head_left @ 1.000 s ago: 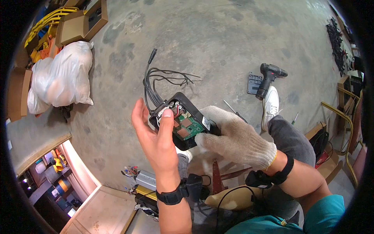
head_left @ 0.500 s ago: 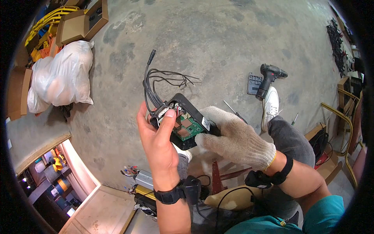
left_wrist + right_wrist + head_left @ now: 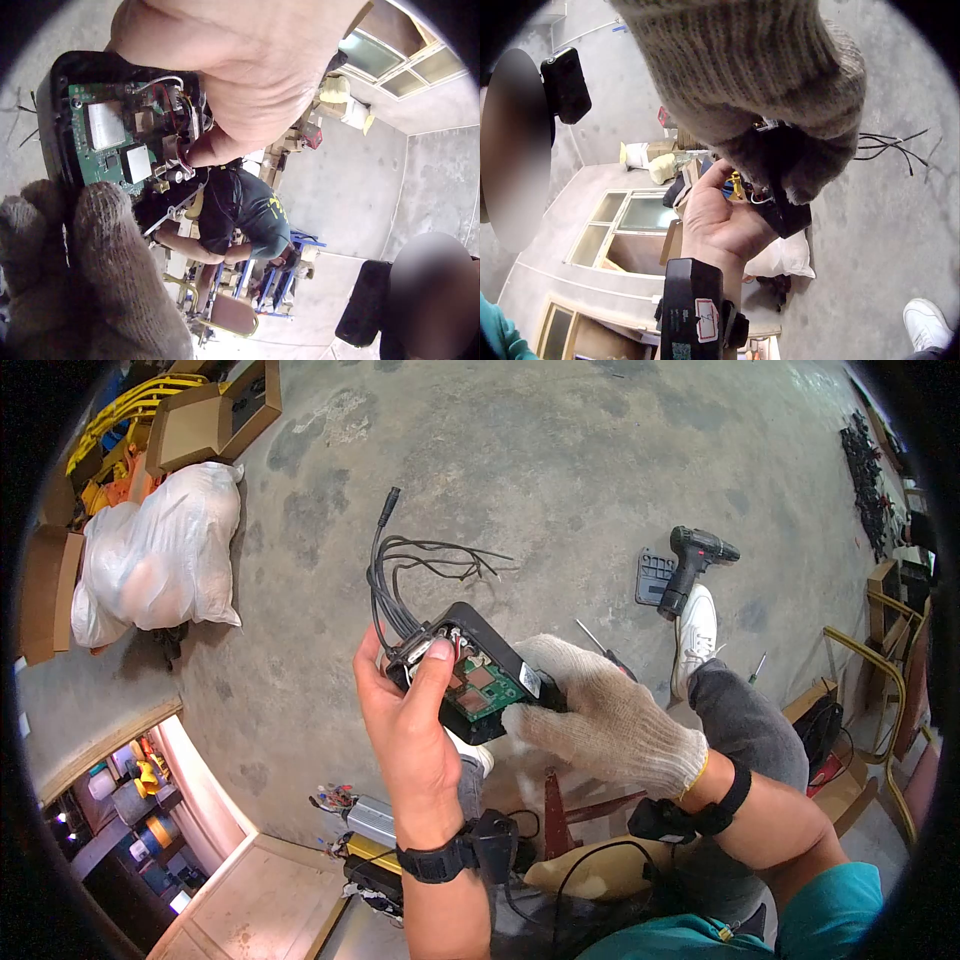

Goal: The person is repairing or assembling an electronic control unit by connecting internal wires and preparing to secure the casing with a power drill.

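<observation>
Both hands hold a black electronics housing above the floor, its open face up. Inside lies a green circuit board with copper-coloured squares, and red and white wires crowd the left end. My bare left hand grips that end, thumb pressed on the wires, other fingers partly hidden behind the housing. In a knitted glove, my right hand grips the opposite end beside a white label. Black cables run out of the left end, one with a round plug. The left wrist view shows the thumb close against the wire connectors.
A cordless drill and a grey bit case lie near a white shoe. A screwdriver lies beyond the gloved hand. White bags and a cardboard box stand at left. Another person bends over behind.
My left hand has shifted slightly right; its fingers have drawn in behind the housing and the thumb has slid a little inward. The gloved hand and the housing have hardly moved.
</observation>
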Tool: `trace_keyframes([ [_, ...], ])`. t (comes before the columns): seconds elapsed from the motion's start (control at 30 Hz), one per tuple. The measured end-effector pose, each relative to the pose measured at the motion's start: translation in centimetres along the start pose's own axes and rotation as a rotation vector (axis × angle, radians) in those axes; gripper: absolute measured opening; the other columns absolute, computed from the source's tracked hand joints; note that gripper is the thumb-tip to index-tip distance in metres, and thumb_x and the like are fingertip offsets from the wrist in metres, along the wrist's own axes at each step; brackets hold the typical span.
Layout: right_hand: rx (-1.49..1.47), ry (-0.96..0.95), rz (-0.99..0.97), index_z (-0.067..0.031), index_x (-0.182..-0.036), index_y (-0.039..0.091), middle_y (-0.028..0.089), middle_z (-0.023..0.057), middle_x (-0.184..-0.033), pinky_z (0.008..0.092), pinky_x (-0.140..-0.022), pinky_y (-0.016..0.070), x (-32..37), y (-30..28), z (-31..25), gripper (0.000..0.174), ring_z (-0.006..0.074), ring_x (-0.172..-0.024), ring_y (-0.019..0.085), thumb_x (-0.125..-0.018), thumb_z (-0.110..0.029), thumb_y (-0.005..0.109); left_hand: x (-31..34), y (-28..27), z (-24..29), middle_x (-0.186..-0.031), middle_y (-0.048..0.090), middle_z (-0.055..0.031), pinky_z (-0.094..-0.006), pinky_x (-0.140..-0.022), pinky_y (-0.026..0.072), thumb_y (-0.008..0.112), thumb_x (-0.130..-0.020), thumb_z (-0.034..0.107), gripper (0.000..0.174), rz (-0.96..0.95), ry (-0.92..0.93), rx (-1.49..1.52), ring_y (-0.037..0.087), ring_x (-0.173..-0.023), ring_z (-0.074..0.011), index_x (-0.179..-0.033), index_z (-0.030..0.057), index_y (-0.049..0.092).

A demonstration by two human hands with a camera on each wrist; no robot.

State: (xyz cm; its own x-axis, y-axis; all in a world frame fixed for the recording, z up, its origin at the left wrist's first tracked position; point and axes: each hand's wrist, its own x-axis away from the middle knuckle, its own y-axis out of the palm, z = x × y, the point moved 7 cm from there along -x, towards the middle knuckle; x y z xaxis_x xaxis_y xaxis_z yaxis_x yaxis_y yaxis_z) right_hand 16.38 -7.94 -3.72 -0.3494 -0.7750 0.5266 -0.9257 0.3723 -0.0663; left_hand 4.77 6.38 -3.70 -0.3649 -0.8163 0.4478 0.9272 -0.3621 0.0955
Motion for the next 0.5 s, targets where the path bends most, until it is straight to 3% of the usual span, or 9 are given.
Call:
trace_keyframes([
  [0.5, 0.04, -0.014, 0.006, -0.0013, -0.114, 0.056, 0.064, 0.0262, -0.095, 0.0516, -0.08, 0.0526, 0.01, 0.08, -0.01, 0.038, 0.0484, -0.095, 0.068, -0.094, -0.03, 0.07, -0.19, -0.09, -0.11, -0.11, 0.071, -0.008, -0.0287, -0.082, 0.0551, 0.077, -0.097, 0.001, 0.051, -0.014, -0.001, -0.004, 0.07, -0.094, -0.014, -0.14, -0.0023, 0.05],
])
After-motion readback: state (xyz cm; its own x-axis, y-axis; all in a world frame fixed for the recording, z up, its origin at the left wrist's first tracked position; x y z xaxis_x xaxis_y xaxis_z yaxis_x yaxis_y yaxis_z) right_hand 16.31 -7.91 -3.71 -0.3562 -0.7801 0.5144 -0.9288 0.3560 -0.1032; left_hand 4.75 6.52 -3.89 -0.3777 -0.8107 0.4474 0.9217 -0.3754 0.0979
